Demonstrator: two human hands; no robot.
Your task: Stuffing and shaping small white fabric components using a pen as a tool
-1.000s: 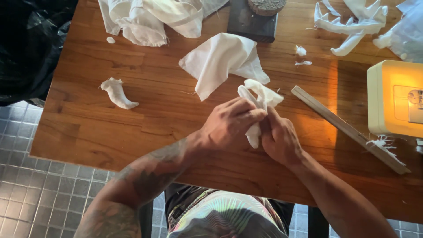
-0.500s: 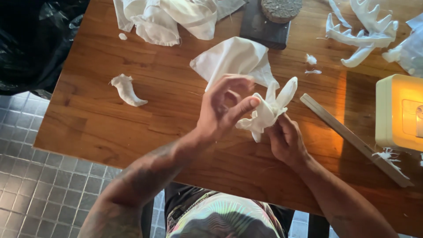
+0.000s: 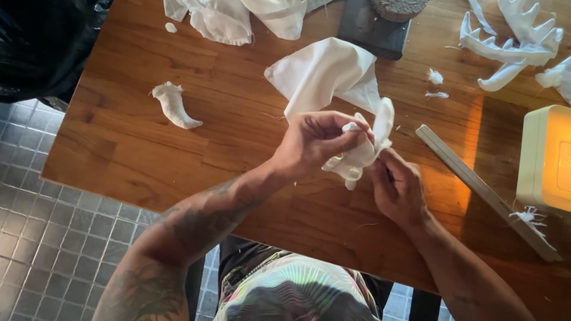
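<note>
While both hands work above the wooden table (image 3: 148, 148), left hand (image 3: 315, 145) and right hand (image 3: 398, 187) are each clamped on a white moulded piece (image 3: 363, 151). White cloth (image 3: 324, 74) lies at 12 o'clock, small white piece (image 3: 173, 106) at 9, lit cream box (image 3: 544, 157) at 3; contents not visible.

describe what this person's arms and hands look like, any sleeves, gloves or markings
Both arms are bare to the frame edge: no sleeves, gloves, watch or rings visible. The left forearm carries dark tattoo work running from near the wrist up toward the elbow. The left hand and right hand show no markings. The right forearm looks unmarked from this angle.
</note>
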